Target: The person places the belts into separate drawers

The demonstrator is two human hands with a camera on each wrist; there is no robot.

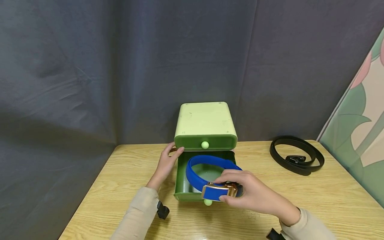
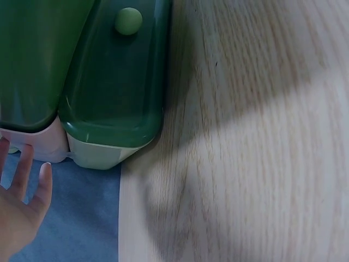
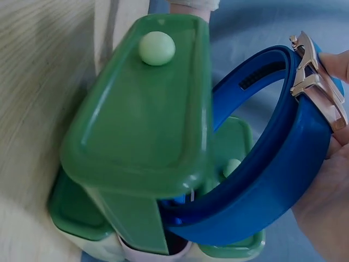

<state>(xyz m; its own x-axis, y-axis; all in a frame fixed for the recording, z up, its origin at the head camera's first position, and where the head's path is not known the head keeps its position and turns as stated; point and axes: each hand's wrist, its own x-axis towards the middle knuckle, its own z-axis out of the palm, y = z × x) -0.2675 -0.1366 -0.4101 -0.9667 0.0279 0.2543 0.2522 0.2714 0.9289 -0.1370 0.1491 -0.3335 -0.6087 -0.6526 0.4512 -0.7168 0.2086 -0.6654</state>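
Note:
A coiled blue belt (image 1: 196, 175) hangs over the pulled-out middle drawer (image 1: 180, 180) of a small stacked chest (image 1: 205, 116). My right hand (image 1: 252, 193) pinches it at the gold-framed buckle (image 1: 220, 191), thumb in front and fingers behind. In the right wrist view, the loop of the belt (image 3: 256, 196) overlaps the far end of the drawer, whose green front (image 3: 136, 114) has a pale round knob. My left hand (image 1: 166, 165) is at the chest's left side; in the left wrist view its spread fingertips are right at the pink casing (image 2: 46, 143).
A coiled black belt (image 1: 300, 156) with a dark buckle lies at the right rear of the wooden table (image 1: 126, 186). Behind the chest hangs a grey curtain (image 1: 180, 66). A panel with painted leaves (image 1: 357, 120) stands along the right side.

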